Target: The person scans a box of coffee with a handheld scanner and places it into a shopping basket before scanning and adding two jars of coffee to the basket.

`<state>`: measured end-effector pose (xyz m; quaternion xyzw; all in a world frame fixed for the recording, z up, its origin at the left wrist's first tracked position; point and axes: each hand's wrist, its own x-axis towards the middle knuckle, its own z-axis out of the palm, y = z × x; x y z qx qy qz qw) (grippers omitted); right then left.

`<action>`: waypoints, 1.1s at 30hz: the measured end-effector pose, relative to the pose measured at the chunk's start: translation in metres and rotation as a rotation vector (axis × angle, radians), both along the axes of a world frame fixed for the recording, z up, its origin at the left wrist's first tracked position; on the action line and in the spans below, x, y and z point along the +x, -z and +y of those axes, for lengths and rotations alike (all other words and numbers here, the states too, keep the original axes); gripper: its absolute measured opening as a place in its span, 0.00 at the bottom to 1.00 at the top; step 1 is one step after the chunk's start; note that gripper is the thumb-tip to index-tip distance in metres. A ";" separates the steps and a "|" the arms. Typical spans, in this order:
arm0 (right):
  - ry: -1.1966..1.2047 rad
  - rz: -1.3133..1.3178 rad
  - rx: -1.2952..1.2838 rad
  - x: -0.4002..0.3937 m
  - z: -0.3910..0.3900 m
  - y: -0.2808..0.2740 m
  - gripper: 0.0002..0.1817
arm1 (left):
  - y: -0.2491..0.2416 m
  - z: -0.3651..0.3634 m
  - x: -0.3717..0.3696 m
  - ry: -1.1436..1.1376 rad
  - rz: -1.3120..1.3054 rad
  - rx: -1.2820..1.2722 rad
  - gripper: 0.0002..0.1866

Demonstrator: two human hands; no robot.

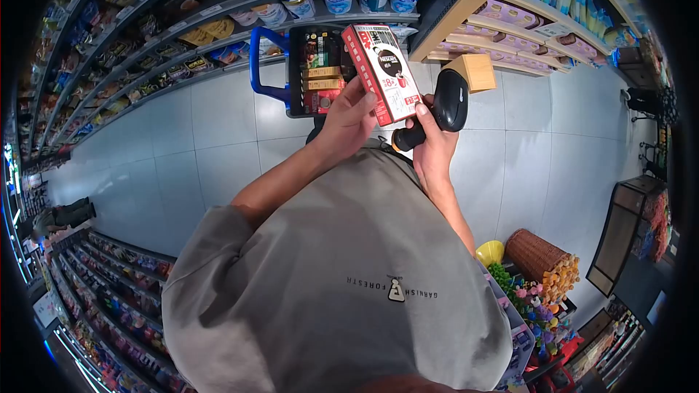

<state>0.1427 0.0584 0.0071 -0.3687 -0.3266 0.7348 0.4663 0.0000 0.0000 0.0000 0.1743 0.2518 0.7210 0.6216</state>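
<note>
A red and white Nescafe box [389,73] is held tilted in front of my body, its printed front facing up. My left hand [349,120] grips the box's lower left side, fingers behind it and thumb on the edge. At the lower right corner of the box, my right hand [435,138] presses its thumb on the box and also has its fingers round the handle of a black handheld scanner [451,100]. Just left of the box stands a dark basket [295,94] with a blue handle [255,65], holding several packaged goods.
Shelves of cups and packets [255,11] curve along the upper left. A wooden block [477,73] stands beyond the scanner, near shelves of purple packs [524,18]. A wicker basket [535,253] with flowers is at lower right. A person [69,213] is far left.
</note>
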 end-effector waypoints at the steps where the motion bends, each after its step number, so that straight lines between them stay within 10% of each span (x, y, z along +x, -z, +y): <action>1: 0.011 0.006 -0.016 -0.001 0.000 -0.001 0.17 | 0.001 0.001 0.001 -0.016 0.013 0.012 0.25; 33: 0.057 -0.210 0.087 -0.004 -0.022 0.002 0.16 | 0.001 -0.024 -0.007 -0.112 -0.008 -0.242 0.16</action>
